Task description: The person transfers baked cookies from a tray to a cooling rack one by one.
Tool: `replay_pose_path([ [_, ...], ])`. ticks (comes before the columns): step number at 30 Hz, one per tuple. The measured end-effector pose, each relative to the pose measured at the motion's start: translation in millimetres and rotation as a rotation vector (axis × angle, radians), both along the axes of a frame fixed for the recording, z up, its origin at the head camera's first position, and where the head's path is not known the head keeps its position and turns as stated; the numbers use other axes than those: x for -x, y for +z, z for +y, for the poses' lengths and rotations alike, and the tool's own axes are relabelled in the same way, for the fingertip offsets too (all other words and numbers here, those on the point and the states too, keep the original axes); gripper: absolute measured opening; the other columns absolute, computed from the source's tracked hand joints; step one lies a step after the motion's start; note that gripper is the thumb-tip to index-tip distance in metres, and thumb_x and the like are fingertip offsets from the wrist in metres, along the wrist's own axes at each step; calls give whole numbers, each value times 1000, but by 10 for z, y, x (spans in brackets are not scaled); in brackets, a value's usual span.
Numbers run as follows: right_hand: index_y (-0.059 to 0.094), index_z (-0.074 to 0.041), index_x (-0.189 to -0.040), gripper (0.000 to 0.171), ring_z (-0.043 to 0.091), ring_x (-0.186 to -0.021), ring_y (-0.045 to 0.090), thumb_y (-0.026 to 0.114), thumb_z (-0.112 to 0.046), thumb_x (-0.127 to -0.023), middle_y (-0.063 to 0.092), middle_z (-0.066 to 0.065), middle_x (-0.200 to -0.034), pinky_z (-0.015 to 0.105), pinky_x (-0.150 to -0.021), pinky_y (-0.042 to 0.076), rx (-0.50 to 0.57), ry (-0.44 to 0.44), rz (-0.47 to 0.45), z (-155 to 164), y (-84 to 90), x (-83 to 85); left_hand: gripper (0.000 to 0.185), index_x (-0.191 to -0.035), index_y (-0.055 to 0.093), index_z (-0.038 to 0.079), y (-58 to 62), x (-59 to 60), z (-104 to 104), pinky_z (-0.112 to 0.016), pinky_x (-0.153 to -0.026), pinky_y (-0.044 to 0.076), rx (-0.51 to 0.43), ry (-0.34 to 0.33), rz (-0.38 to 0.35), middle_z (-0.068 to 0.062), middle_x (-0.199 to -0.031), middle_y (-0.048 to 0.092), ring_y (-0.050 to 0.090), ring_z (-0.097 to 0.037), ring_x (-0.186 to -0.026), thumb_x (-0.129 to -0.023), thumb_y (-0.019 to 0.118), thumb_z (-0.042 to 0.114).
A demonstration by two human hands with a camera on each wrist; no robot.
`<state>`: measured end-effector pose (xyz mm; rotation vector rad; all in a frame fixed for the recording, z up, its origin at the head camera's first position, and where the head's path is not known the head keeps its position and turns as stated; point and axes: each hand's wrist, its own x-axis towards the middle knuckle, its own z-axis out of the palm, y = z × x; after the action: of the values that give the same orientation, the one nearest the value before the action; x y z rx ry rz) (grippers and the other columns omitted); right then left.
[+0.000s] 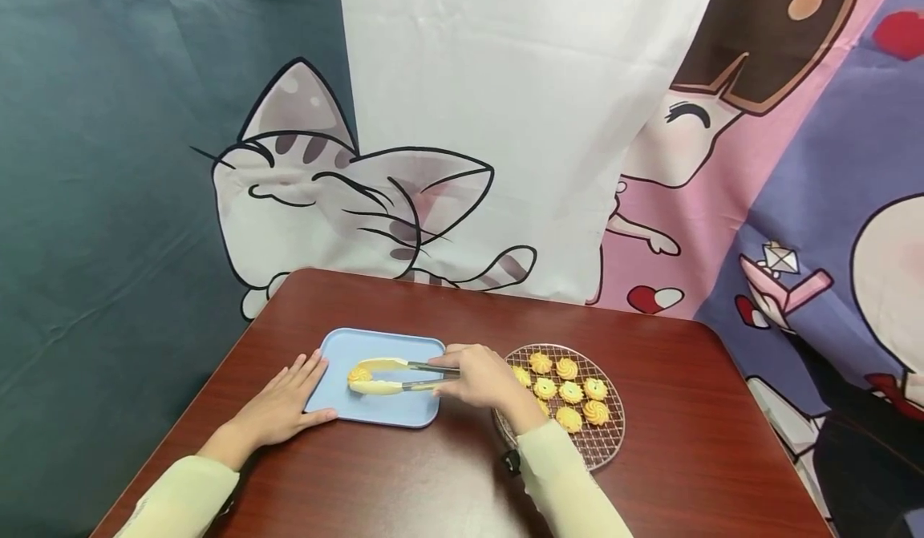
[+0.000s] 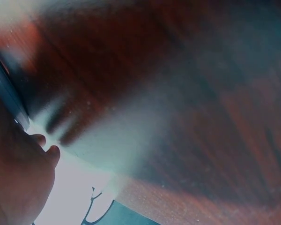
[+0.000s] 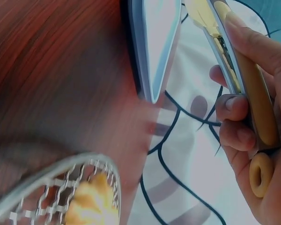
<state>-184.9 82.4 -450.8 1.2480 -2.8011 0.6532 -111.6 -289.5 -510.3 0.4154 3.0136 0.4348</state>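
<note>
Head view | brown table [image 1: 686,410], cartoon backdrop [image 1: 346,201] | right grip [image 1: 480,378] pinching tongs [image 1: 400,376]; left grip [image 1: 285,402] spread

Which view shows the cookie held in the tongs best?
The head view: the cookie sits between the tongs tips over the blue tray, gripped by the right hand. The right wrist view shows only the tongs' handle; the left wrist view shows neither.

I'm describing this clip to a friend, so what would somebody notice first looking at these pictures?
First, the right hand gripping yellow tongs that pinch one swirled cookie over the pale blue tray at the middle of the dark red table. Just right of it sits a round wire rack carrying more cookies, while the left hand rests flat at the tray's left edge. Behind, a big cartoon cat backdrop fills the wall.
</note>
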Motion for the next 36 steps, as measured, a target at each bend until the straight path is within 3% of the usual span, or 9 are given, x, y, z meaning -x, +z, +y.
replay_pose_path([
  [4,75,-25,-125,48,9,-75,59,86,-38,-80,68,-10,-94,26,-69,51,11,-24,1,121,10,-23,101,-158,30,1,-10,-2,-3,-66,-117,20,1,-2,0,-21,-166,21,19,-48,-151,-91,56,71],
  [11,75,-23,-125,48,10,-73,59,85,-38,-81,70,-5,-94,25,-66,49,24,-56,-2,329,-9,-75,100,-158,30,1,-26,-12,-12,-66,-117,19,-6,-3,-3,-21,-166,21,19,-48,-150,-91,56,71],
  [15,75,-22,-126,48,6,-71,55,85,-38,-82,68,-10,-92,24,-65,48,32,-78,1,456,9,-102,99,-158,30,2,-30,-14,-15,-66,-117,19,-12,-4,1,-21,-166,21,19,-48,-151,-91,56,70],
  [24,74,-28,-125,45,2,-64,53,85,-35,-82,63,-14,-85,23,-58,45,57,-153,-61,726,70,-165,96,-158,31,3,-28,3,-7,-66,-117,19,-19,-15,12,-21,-166,21,19,-48,-151,-93,56,68],
  [29,73,-24,-128,45,3,-73,62,83,-32,-85,65,-16,-88,27,-71,52,63,-163,-53,871,80,-196,97,-159,31,3,-46,8,-28,-66,-117,20,-25,-21,10,-21,-166,20,19,-48,-151,-92,57,68],
  [33,74,-21,-127,46,10,-94,67,84,-31,-83,71,-10,-106,35,-87,56,73,-185,-17,1000,93,-237,96,-158,32,3,-45,16,-29,-66,-117,20,-31,-25,13,-21,-166,21,19,-47,-151,-92,58,67],
  [36,74,-22,-126,47,13,-102,68,86,-31,-82,72,-6,-112,39,-90,55,77,-205,8,1098,97,-271,95,-158,32,2,-32,18,-24,-67,-117,20,-38,-28,9,-21,-166,21,19,-48,-151,-93,58,66],
])
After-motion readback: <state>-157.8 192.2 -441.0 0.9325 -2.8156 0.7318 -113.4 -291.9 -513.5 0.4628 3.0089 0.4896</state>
